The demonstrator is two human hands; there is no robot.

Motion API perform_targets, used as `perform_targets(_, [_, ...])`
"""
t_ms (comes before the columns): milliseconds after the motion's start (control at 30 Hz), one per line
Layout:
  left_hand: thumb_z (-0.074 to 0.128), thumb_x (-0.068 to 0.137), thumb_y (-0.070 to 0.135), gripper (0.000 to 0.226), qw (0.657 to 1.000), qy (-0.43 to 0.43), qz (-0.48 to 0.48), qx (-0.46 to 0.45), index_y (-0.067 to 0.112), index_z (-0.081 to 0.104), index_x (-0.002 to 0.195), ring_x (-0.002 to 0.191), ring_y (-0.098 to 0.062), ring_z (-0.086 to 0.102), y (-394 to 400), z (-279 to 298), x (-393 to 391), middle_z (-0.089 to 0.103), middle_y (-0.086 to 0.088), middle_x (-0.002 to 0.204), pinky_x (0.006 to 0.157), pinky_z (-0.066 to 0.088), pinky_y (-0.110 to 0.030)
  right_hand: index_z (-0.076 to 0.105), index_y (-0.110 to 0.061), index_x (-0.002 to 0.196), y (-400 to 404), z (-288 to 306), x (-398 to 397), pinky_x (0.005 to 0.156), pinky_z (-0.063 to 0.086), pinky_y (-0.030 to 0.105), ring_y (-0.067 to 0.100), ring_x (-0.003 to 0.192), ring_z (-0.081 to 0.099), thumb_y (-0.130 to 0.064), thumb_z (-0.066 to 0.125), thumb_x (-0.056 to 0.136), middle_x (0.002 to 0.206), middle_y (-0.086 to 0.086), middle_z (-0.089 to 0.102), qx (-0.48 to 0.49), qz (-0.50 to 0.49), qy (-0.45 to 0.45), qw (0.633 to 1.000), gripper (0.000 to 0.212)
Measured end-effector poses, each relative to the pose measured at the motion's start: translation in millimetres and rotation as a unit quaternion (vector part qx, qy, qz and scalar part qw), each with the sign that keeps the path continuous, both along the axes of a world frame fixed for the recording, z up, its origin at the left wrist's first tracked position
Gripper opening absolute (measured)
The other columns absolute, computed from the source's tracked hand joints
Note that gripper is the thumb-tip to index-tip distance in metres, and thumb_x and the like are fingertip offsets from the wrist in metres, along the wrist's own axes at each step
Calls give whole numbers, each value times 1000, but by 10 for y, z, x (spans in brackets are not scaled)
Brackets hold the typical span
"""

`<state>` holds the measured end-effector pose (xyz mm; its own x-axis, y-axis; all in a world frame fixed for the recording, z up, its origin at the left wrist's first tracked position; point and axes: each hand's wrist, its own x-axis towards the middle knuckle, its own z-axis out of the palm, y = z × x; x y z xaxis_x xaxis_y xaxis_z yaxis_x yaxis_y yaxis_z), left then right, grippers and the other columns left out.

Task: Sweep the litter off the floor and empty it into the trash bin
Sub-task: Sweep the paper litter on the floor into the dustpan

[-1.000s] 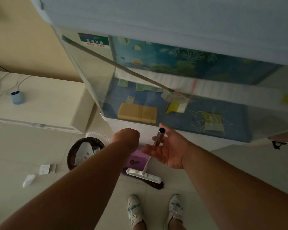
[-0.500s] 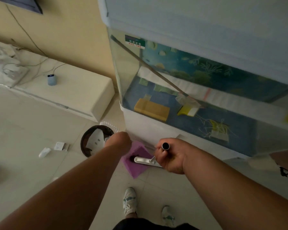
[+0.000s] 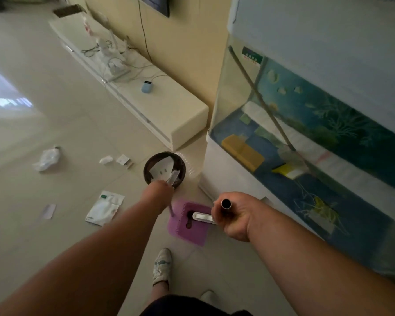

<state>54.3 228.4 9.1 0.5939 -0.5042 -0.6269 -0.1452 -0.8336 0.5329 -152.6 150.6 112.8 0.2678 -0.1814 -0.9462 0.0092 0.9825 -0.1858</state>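
Head view: I see both bare arms reaching forward and down over a pale tiled floor (image 3: 43, 242). The right hand (image 3: 234, 216) is fisted around the top of a metal broom handle (image 3: 226, 203), whose dark open end faces the camera; its grip is closed on that handle. Below it, the white broom head (image 3: 202, 217) lies across a purple dustpan (image 3: 189, 224), which sits on the floor just in front of the fish tank (image 3: 306, 137).

The left hand (image 3: 157, 193) is closed around the thin purple dustpan handle (image 3: 171, 209), which runs down to the pan's left edge. This hand overlaps the near rim of the round dark trash bin (image 3: 146, 173); I cannot tell whether it touches it. White paper scraps are visible inside the bin.

Litter on the floor, left of the bin: a white printed packet (image 3: 105, 207) nearest my left forearm, a small pale slip (image 3: 48, 210) further left, a crumpled clear plastic bag (image 3: 46, 158), a small white wad (image 3: 106, 159) and a small white card (image 3: 123, 159) beside it. All lie well apart from the dustpan.

A low cream cabinet (image 3: 169, 112) runs along the wall, carrying cables and a small blue device (image 3: 146, 86). 1 patterned shoe (image 3: 162, 265) shows at the bottom.
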Motion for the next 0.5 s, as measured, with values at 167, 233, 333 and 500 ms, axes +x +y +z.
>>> perform_targets(167, [65, 105, 24, 24, 997, 29, 64, 12, 3, 70, 95, 58, -28, 52, 424, 3, 6, 60, -14, 75, 56, 45, -37, 50, 1, 71, 196, -7, 54, 32, 48, 17, 14, 25, 46, 8, 45, 95, 43, 12, 48, 0, 54, -12, 998, 26])
perform_targets(233, [63, 105, 26, 23, 997, 22, 77, 16, 7, 67, 92, 54, -26, 52, 632, 39, 59, 62, -13, 73, 53, 43, -32, 48, -1, 69, 301, 8, 112, 31, 47, 16, 13, 23, 44, 8, 43, 95, 41, 11, 46, 5, 75, -18, 997, 28])
perform_targets(333, [62, 103, 31, 21, 993, 5, 120, -2, 12, 68, 97, 55, -26, 56, 993, 56, 238, 65, -11, 73, 50, 45, -31, 47, -1, 71, 471, 21, 228, 31, 46, 16, 13, 22, 44, 7, 42, 96, 41, 11, 47, 10, 109, -18, 994, 27])
perform_targets(500, [59, 101, 26, 21, 981, -24, 193, -14, 16, 63, 82, 56, -27, 54, 1630, 119, 516, 60, -8, 67, 51, 42, -28, 48, -1, 75, 758, -40, 546, 29, 47, 19, 14, 25, 44, 4, 46, 95, 45, 12, 47, 18, 165, -17, 986, 21])
